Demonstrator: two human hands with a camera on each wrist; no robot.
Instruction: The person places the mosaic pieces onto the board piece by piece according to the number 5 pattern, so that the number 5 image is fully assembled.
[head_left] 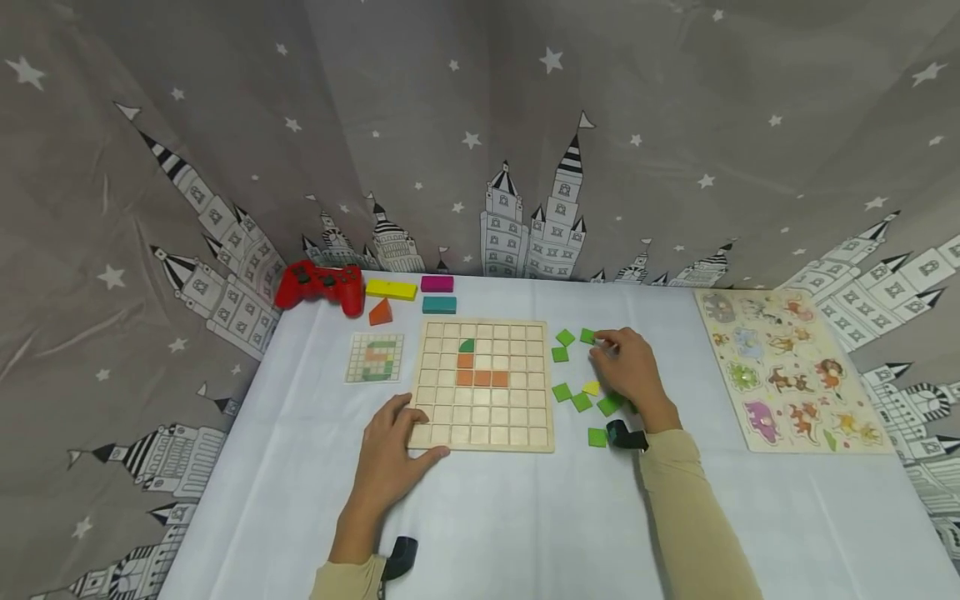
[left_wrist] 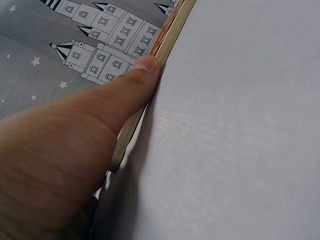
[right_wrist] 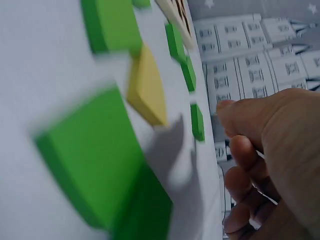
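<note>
A wooden grid board (head_left: pixel 521 417) lies on the table, bearing a green rounded piece (head_left: pixel 467 345) and several orange squares (head_left: pixel 483 378). My left hand (head_left: pixel 393 450) holds its near left corner, thumb (left_wrist: pixel 142 67) against the front edge and fingers at the left side. To the right of the board, my right hand (head_left: pixel 630 367) hovers over loose tiles, fingers bent and nothing seen between them. Its fingertips are close to a green square tile (head_left: pixel 588 336). Below that hand lie a yellow tile (right_wrist: pixel 147 87) and more green tiles (right_wrist: pixel 95 155).
Left of the board is a small pattern card (head_left: pixel 374 357). Behind it sit a red game controller (head_left: pixel 321 285), a yellow block (head_left: pixel 391 289), an orange block (head_left: pixel 380 312), a magenta block (head_left: pixel 437 284) and a teal block (head_left: pixel 438 305). An animal puzzle board (head_left: pixel 795 371) lies far right.
</note>
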